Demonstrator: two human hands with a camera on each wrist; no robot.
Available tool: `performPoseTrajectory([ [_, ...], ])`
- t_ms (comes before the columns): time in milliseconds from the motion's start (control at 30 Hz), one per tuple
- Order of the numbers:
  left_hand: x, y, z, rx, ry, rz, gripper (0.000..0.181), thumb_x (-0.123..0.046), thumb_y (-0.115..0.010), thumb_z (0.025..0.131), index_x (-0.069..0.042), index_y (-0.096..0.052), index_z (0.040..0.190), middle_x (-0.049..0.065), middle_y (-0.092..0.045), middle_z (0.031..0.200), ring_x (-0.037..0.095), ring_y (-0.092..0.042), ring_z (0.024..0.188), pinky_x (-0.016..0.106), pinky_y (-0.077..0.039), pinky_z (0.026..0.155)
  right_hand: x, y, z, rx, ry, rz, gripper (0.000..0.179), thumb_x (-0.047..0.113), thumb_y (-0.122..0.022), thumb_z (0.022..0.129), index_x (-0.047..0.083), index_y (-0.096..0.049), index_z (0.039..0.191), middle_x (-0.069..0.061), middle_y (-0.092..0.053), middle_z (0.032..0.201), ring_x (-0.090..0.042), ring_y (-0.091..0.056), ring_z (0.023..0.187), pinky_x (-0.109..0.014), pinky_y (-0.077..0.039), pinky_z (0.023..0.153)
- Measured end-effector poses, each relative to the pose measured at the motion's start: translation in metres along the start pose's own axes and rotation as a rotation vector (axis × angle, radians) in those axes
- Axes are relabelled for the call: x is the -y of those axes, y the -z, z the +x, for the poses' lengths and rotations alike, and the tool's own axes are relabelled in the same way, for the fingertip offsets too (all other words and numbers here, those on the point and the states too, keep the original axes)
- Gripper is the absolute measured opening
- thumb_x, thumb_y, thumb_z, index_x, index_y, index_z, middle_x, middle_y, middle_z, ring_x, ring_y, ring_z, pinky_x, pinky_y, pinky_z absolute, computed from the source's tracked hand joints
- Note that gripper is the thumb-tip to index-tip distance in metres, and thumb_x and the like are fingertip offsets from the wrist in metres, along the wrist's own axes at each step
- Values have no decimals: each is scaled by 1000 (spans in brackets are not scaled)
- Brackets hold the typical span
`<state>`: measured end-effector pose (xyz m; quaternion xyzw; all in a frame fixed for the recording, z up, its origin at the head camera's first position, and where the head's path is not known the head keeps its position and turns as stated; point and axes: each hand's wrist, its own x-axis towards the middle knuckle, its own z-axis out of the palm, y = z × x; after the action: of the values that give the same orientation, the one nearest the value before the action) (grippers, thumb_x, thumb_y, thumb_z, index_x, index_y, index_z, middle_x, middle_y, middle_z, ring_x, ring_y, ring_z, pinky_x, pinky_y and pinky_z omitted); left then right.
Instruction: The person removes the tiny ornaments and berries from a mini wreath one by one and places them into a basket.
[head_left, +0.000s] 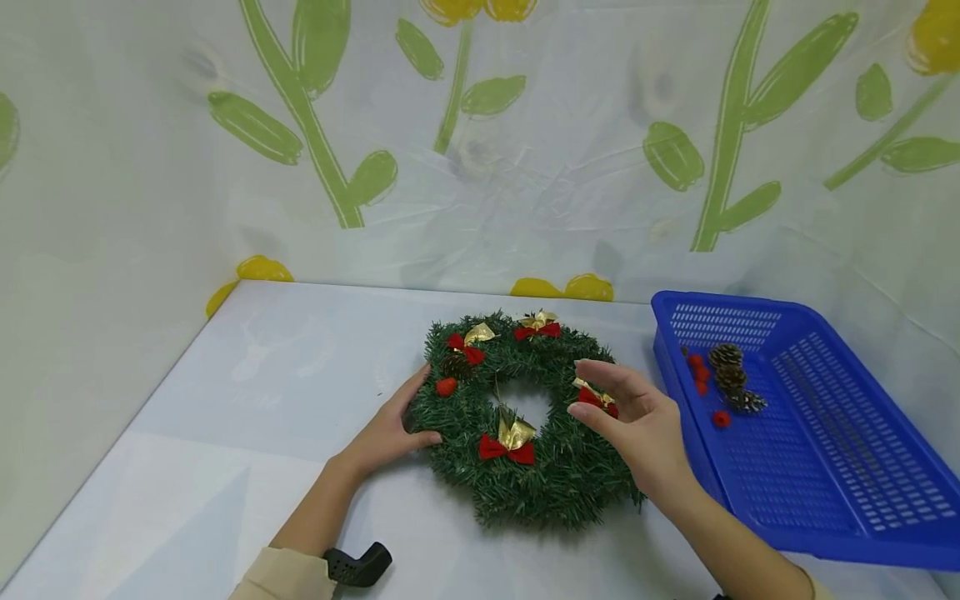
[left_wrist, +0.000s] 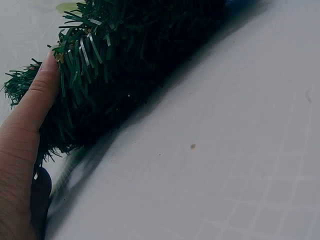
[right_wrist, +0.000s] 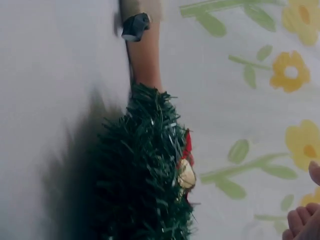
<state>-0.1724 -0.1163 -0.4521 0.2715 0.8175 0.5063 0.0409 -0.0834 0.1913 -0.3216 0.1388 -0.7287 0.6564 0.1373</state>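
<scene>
A green tinsel wreath (head_left: pixel 566 479) lies on the white table, decorated with several red and gold bows. At its upper left sit a pine cone (head_left: pixel 454 365) and a red berry (head_left: pixel 446 387). My left hand (head_left: pixel 390 427) grips the wreath's left edge, its thumb against the greenery; the left wrist view shows the thumb (left_wrist: pixel 37 95) pressed to the branches. Above the wreath's right side, my right hand (head_left: pixel 647 429) hovers with thumb and fingers spread apart, nothing visible between them. It partly covers the right bow (head_left: pixel 597 400). Fingers of that hand (right_wrist: pixel 306 215) appear at the right wrist view's corner.
To the right stands a blue plastic basket (head_left: pixel 795 492) holding several pine cones (head_left: pixel 729 377) and red berries (head_left: pixel 699 371) at its left end. A white cloth wall (head_left: pixel 562 200) printed with flowers rises behind the table (head_left: pixel 225 467).
</scene>
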Motion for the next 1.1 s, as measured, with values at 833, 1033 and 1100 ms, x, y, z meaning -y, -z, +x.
performPoseTrajectory([
  [833, 3, -2, 0, -8, 23, -7, 98, -40, -75, 79, -21, -15, 154, 11, -15, 158, 36, -13, 143, 62, -19, 110, -36, -78, 6, 118, 96, 63, 41, -5, -72, 79, -7, -59, 118, -27, -57, 122, -13, -55, 115, -32, -54, 87],
  [1033, 2, -1, 1, -5, 23, -8, 97, -37, -75, 80, -23, -15, 154, 9, -15, 158, 35, -13, 144, 62, -19, 110, -39, -97, 13, 94, 78, 38, 44, -1, -74, 79, -5, -59, 120, -26, -58, 123, -21, -55, 116, -39, -47, 99],
  [1100, 2, -1, 1, -6, 20, -9, 96, -35, -76, 80, -22, -15, 154, 9, -15, 158, 35, -13, 144, 62, -19, 110, -40, -103, 15, 90, 67, 37, 44, 0, -74, 79, -5, -59, 121, -25, -58, 123, -24, -55, 116, -45, -44, 101],
])
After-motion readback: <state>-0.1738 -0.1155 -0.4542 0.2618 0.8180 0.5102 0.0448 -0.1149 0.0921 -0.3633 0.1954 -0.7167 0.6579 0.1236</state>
